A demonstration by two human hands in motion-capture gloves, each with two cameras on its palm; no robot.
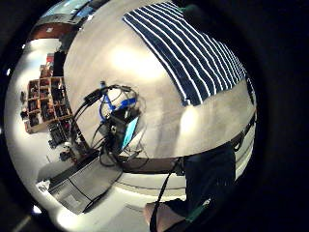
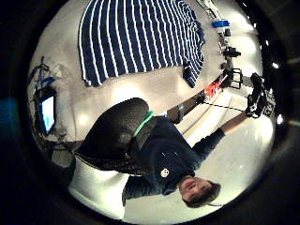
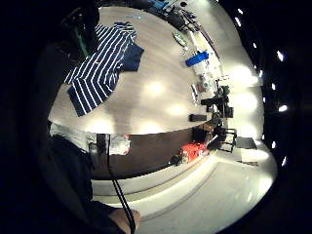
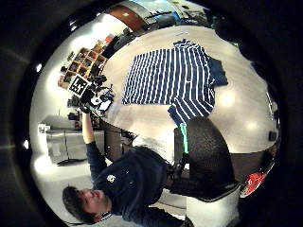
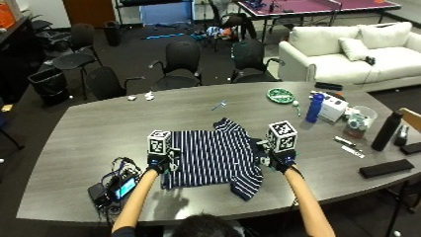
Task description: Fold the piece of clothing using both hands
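The navy-and-white striped shirt (image 5: 214, 158) lies spread on the gray counter (image 5: 85, 128) before the person, ready for folding. Left hand (image 5: 159, 162) and right hand (image 5: 279, 159) flank it; whether their fingers grip cannot be told.

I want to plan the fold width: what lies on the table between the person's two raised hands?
In the outside view, the striped shirt lies spread flat on the table, spanning the stretch between the left hand and the right hand.

The navy-and-white striped shirt (image 5: 212, 158) lies on the grey oval table (image 5: 79, 148) between the left hand (image 5: 160, 162) and right hand (image 5: 280, 160), a small screen device (image 5: 117, 188) at its left.
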